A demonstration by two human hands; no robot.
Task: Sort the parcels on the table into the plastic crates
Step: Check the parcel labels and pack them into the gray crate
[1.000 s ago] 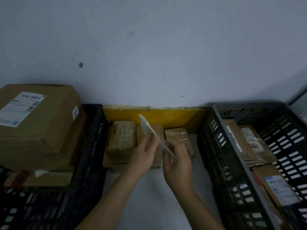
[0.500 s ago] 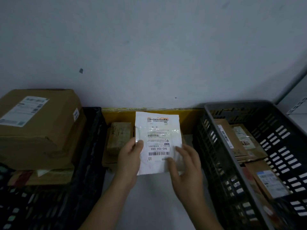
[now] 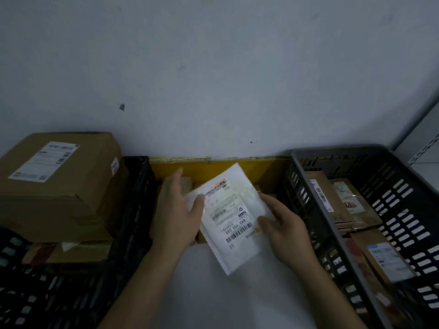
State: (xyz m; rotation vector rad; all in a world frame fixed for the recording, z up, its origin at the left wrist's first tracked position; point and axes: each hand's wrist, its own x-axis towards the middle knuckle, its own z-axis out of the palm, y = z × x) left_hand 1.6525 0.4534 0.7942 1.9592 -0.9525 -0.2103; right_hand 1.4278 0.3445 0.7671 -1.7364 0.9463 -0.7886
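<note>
A white mailer (image 3: 234, 219) sits at frame centre, tilted, label up, held above the table (image 3: 237, 300) between 2 hands. The right hand (image 3: 288, 230) pinches its right edge, thumb on top and fingers curled beneath; the left hand (image 3: 178, 210) has its thumb on the mailer's upper left corner, its other fingers straight and reaching past it. I judge the sort as part done: the grey crate (image 3: 332, 224) at right already holds several brown parcels (image 3: 323, 198), the black crate (image 3: 133, 210) at left carries a big box (image 3: 61, 186) over flatter parcels, and this mailer is not yet placed. More brown packets (image 3: 187, 182) lie behind the hands by a yellow board (image 3: 213, 165), mostly hidden, so those remain. The grey crate's near wall must be cleared if the mailer goes right
</note>
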